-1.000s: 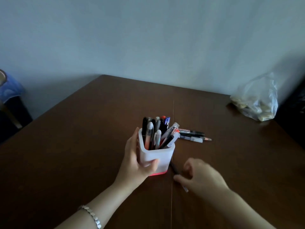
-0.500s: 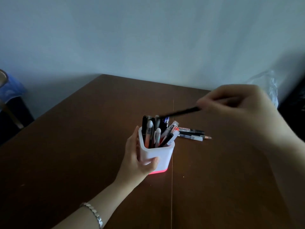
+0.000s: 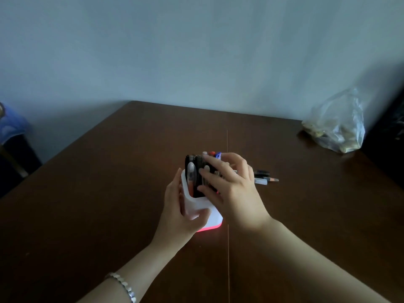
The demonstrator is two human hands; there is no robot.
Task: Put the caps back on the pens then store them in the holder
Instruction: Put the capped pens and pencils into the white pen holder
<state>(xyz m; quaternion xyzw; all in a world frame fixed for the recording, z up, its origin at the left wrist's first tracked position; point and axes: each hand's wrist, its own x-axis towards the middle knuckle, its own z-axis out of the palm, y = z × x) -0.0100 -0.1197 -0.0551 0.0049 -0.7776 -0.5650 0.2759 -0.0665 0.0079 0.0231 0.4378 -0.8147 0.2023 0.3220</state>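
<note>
On the dark wooden tabletop [image 3: 109, 215] the left hand [image 3: 181, 212] wraps the white pen holder [image 3: 196, 206], while the right hand [image 3: 231, 189], fingers spread flat and gripping nothing visible, should press the pens [image 3: 192, 171] down gently; three loose pens [image 3: 263, 177] lie just behind the holder.

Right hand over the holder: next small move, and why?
Probably lift the right hand off the pens in the holder and reach right for the loose pens lying on the table behind it. Its fingers rest spread on the pen tops, no pen visibly gripped, while the left hand grips the holder's side.
</note>
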